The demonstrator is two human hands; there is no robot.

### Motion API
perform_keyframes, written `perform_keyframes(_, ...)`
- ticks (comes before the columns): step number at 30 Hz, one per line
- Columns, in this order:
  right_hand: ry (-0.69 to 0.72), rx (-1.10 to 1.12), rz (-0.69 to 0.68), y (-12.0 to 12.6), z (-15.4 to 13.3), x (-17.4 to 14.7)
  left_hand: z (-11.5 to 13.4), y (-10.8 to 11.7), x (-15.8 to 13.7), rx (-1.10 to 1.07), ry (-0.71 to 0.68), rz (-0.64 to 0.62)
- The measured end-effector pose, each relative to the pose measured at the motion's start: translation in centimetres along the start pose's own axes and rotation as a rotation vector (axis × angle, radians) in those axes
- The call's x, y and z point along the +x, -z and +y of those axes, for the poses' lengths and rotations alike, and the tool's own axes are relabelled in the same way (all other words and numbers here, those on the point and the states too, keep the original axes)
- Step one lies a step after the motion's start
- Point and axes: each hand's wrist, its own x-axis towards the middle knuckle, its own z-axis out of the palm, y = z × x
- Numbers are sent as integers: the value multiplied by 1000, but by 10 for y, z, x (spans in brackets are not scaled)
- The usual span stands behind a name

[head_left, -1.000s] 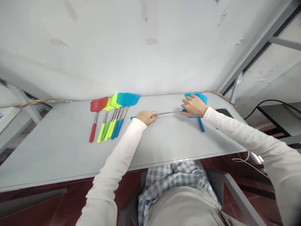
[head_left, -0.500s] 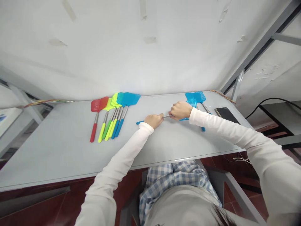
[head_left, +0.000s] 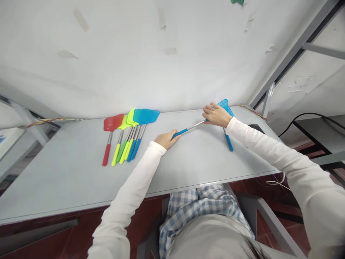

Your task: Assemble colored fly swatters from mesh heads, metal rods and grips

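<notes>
I have the left hand (head_left: 166, 139) gripping the handle (head_left: 180, 133) and the right hand (head_left: 217, 115) closed near the head of one blue fly swatter (head_left: 195, 125) above the desk (head_left: 188, 158), a two-ended hold that, I judge, steadies its slim shaft.

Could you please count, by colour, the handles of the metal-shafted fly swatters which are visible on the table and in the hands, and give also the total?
Red cylindrical handle: 1
Green cylindrical handle: 1
Yellow cylindrical handles: 3
Blue cylindrical handles: 4 (2 in the left group, 1 in the left hand, 1 at the right)
Total visible: 9
</notes>
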Motion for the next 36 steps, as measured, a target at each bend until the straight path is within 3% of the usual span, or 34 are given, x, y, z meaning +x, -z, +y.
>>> perform_keyframes(5, -253, 99, 232, 10, -27, -19, 9, -2, -18, -193, 68, 29)
perform_keyframes(8, -526, 211, 340, 10, -61, -27, 28, -7, -30, -334, 144, 46)
perform_keyframes(11, -679, 586, 289, 4, -87, -25, 61, -14, -38, -402, 190, 31)
perform_keyframes(14, -700, 1008, 157, -9, -97, -14, 99, -20, -40, -307, 210, -21)
perform_keyframes(19, -797, 1156, 103, -33, -88, -8, 130, -22, -46, -308, 115, -112)
perform_keyframes(23, -690, 1044, 91, -41, -82, -19, 119, -22, -56, -361, 4, -154)
perform_keyframes(28, -615, 680, -10, -37, -69, -28, 85, -22, -68, -369, -66, -35)
perform_keyframes(32, -706, 470, -97, -38, -52, -33, 50, -16, -70, -288, 57, 128)
perform_keyframes(36, -789, 304, -99, -45, -50, -46, 12, -8, -69, -109, 324, 315)
